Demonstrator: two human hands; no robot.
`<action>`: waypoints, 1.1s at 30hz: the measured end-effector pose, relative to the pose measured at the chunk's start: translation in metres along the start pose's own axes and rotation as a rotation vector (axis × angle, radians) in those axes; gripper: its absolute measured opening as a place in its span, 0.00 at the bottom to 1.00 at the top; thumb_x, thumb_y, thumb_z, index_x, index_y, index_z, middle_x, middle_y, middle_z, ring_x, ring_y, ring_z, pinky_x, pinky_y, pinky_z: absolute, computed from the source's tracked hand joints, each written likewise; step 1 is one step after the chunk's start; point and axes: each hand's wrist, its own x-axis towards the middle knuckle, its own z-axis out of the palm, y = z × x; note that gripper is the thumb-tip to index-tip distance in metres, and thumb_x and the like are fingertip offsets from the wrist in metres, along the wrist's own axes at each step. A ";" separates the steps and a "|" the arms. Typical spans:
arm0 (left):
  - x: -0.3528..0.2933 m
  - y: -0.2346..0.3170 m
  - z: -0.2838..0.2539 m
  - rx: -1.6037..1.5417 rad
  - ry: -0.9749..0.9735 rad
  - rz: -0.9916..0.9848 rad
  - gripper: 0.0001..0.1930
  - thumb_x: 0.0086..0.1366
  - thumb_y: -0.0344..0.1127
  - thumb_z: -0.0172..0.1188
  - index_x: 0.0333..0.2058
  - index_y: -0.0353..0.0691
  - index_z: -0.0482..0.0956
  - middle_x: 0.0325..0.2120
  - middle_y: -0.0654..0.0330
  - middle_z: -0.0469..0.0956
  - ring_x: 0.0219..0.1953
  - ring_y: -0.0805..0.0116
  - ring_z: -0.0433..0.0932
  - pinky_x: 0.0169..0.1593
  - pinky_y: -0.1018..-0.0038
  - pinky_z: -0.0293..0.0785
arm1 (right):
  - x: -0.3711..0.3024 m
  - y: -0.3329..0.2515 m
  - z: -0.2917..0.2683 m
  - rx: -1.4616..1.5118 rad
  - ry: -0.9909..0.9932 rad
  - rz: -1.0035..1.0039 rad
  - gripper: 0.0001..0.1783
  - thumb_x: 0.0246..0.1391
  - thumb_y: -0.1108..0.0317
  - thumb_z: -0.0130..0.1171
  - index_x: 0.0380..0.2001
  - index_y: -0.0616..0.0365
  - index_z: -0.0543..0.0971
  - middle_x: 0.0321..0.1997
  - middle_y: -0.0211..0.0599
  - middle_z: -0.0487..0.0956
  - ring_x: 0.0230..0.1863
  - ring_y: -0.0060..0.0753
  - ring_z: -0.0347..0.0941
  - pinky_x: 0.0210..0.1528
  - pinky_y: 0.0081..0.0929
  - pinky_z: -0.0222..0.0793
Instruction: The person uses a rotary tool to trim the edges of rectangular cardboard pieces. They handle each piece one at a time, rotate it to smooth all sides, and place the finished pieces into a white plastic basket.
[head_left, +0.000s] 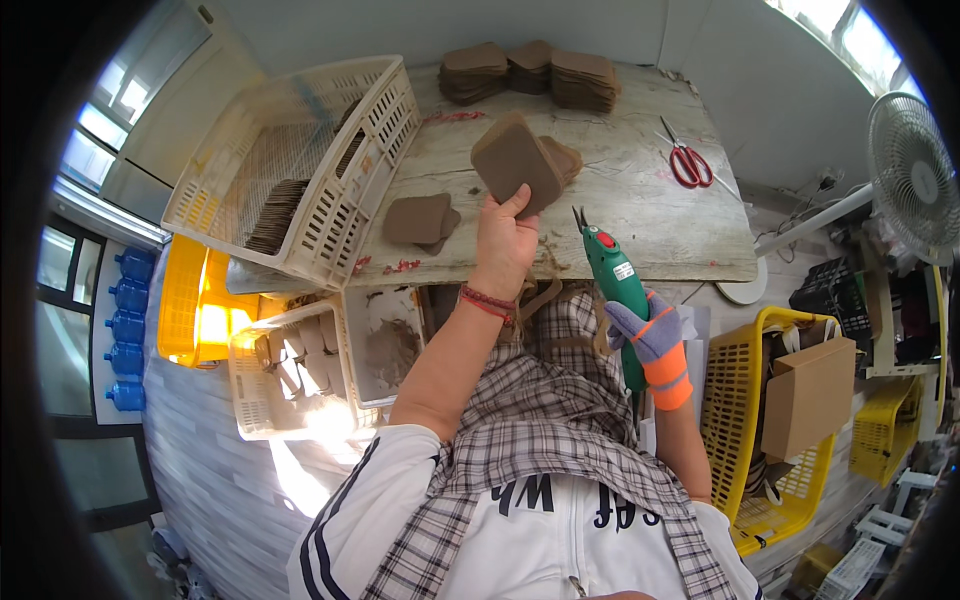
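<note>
My bare left hand pinches a flat brown square pad with rounded corners above the worktable, thumb on its face. Partly behind it, a few similar pads show. In a grey and orange work glove, my right hand is wrapped round a green handheld power tool with a red button. Its dark pointed tip is up, to the right of the pad and apart from it. A small pile of brown pads lies on the table left of my left hand.
Stacks of brown pads stand at the table's far edge. Red-handled scissors lie at the right. A cream crate with pads rests on the left side. A yellow basket holding a cardboard box and a fan stand right.
</note>
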 end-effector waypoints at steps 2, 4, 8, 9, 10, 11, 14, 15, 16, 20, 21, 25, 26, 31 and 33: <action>-0.003 -0.004 0.000 -0.079 0.011 -0.010 0.17 0.60 0.21 0.56 0.48 0.37 0.68 0.48 0.58 0.71 0.51 0.62 0.70 0.57 0.66 0.66 | -0.001 -0.004 0.002 -0.001 -0.012 0.003 0.18 0.47 0.65 0.67 0.36 0.64 0.72 0.22 0.32 0.75 0.18 0.21 0.71 0.18 0.18 0.67; -0.005 -0.007 0.000 -0.135 0.009 -0.033 0.18 0.59 0.21 0.56 0.48 0.38 0.68 0.48 0.58 0.72 0.50 0.63 0.70 0.56 0.66 0.67 | -0.001 -0.006 0.002 0.010 -0.038 0.015 0.18 0.47 0.65 0.67 0.36 0.63 0.71 0.22 0.32 0.75 0.18 0.21 0.71 0.18 0.18 0.68; -0.013 -0.012 0.001 -0.144 -0.009 -0.049 0.18 0.60 0.21 0.56 0.48 0.39 0.68 0.47 0.59 0.72 0.50 0.64 0.71 0.56 0.67 0.67 | -0.004 -0.013 0.006 0.035 -0.022 -0.016 0.18 0.48 0.65 0.67 0.36 0.63 0.71 0.21 0.33 0.75 0.17 0.22 0.71 0.17 0.18 0.68; -0.014 -0.013 0.002 -0.147 -0.004 -0.056 0.18 0.60 0.21 0.56 0.48 0.39 0.68 0.47 0.59 0.72 0.50 0.64 0.71 0.55 0.67 0.67 | -0.004 -0.014 0.006 0.045 -0.026 -0.013 0.18 0.48 0.65 0.66 0.36 0.63 0.71 0.21 0.34 0.75 0.16 0.23 0.71 0.17 0.18 0.68; -0.015 -0.013 0.002 -0.151 0.000 -0.064 0.18 0.60 0.22 0.56 0.48 0.40 0.68 0.47 0.59 0.72 0.50 0.64 0.71 0.55 0.67 0.67 | -0.004 -0.016 0.006 0.056 -0.029 -0.009 0.18 0.48 0.65 0.66 0.36 0.63 0.71 0.21 0.34 0.75 0.16 0.23 0.71 0.17 0.18 0.68; -0.017 -0.013 0.003 -0.150 0.006 -0.070 0.18 0.60 0.22 0.56 0.48 0.40 0.68 0.47 0.59 0.72 0.50 0.64 0.71 0.55 0.67 0.67 | -0.005 -0.017 0.006 0.046 -0.028 -0.008 0.18 0.48 0.65 0.66 0.36 0.63 0.71 0.21 0.34 0.75 0.16 0.23 0.72 0.17 0.18 0.68; -0.022 -0.013 0.006 -0.151 -0.002 -0.084 0.17 0.60 0.22 0.55 0.49 0.40 0.68 0.48 0.58 0.72 0.50 0.63 0.71 0.55 0.68 0.68 | -0.005 -0.018 0.006 0.015 -0.021 -0.010 0.18 0.48 0.65 0.66 0.36 0.63 0.71 0.21 0.34 0.75 0.16 0.23 0.72 0.16 0.18 0.68; -0.022 -0.014 0.004 -0.153 -0.019 -0.083 0.17 0.60 0.21 0.55 0.49 0.40 0.68 0.48 0.58 0.72 0.51 0.63 0.71 0.56 0.67 0.68 | -0.005 -0.017 0.006 0.005 -0.017 -0.013 0.18 0.48 0.65 0.66 0.37 0.63 0.71 0.21 0.34 0.75 0.16 0.23 0.72 0.16 0.19 0.68; -0.022 -0.014 0.003 -0.154 -0.036 -0.082 0.17 0.61 0.21 0.55 0.49 0.40 0.68 0.48 0.57 0.72 0.51 0.63 0.71 0.56 0.67 0.68 | -0.004 -0.016 0.006 -0.005 -0.013 -0.016 0.18 0.48 0.64 0.66 0.37 0.63 0.71 0.21 0.34 0.75 0.16 0.23 0.72 0.16 0.19 0.68; -0.026 -0.014 0.000 -0.120 -0.095 -0.101 0.17 0.61 0.21 0.53 0.48 0.39 0.68 0.48 0.56 0.72 0.52 0.61 0.71 0.58 0.65 0.67 | -0.002 -0.015 0.003 0.003 -0.036 -0.003 0.19 0.48 0.64 0.66 0.37 0.64 0.72 0.21 0.33 0.76 0.17 0.22 0.72 0.17 0.18 0.68; -0.028 -0.014 0.001 -0.103 -0.103 -0.106 0.17 0.61 0.20 0.53 0.48 0.39 0.68 0.48 0.56 0.72 0.52 0.61 0.71 0.58 0.65 0.67 | -0.003 -0.016 0.003 -0.003 -0.034 0.001 0.19 0.48 0.64 0.66 0.36 0.64 0.72 0.22 0.33 0.76 0.17 0.22 0.72 0.17 0.18 0.68; -0.035 -0.012 0.000 -0.022 -0.148 -0.118 0.16 0.61 0.19 0.51 0.48 0.38 0.68 0.49 0.56 0.72 0.52 0.60 0.71 0.58 0.65 0.68 | -0.006 -0.022 0.004 -0.017 -0.016 -0.002 0.18 0.48 0.63 0.66 0.35 0.64 0.73 0.22 0.32 0.76 0.17 0.21 0.71 0.18 0.17 0.68; -0.037 -0.011 -0.001 0.002 -0.162 -0.123 0.16 0.61 0.19 0.51 0.48 0.38 0.68 0.49 0.56 0.72 0.52 0.60 0.72 0.58 0.65 0.68 | -0.006 -0.021 0.003 -0.010 -0.021 -0.010 0.18 0.48 0.63 0.66 0.35 0.64 0.73 0.22 0.32 0.76 0.17 0.21 0.71 0.18 0.17 0.68; -0.046 -0.015 -0.005 0.098 -0.207 -0.162 0.16 0.62 0.19 0.49 0.48 0.38 0.68 0.49 0.56 0.72 0.51 0.61 0.72 0.57 0.65 0.69 | -0.005 -0.021 0.000 -0.013 -0.019 -0.030 0.17 0.48 0.63 0.66 0.35 0.63 0.73 0.22 0.33 0.76 0.17 0.21 0.71 0.18 0.17 0.67; -0.051 -0.016 -0.008 0.107 -0.201 -0.189 0.16 0.62 0.19 0.49 0.48 0.38 0.69 0.48 0.56 0.73 0.51 0.62 0.73 0.56 0.65 0.70 | -0.006 -0.023 -0.001 -0.019 -0.005 -0.019 0.17 0.48 0.63 0.66 0.35 0.63 0.73 0.22 0.33 0.76 0.17 0.21 0.71 0.18 0.17 0.66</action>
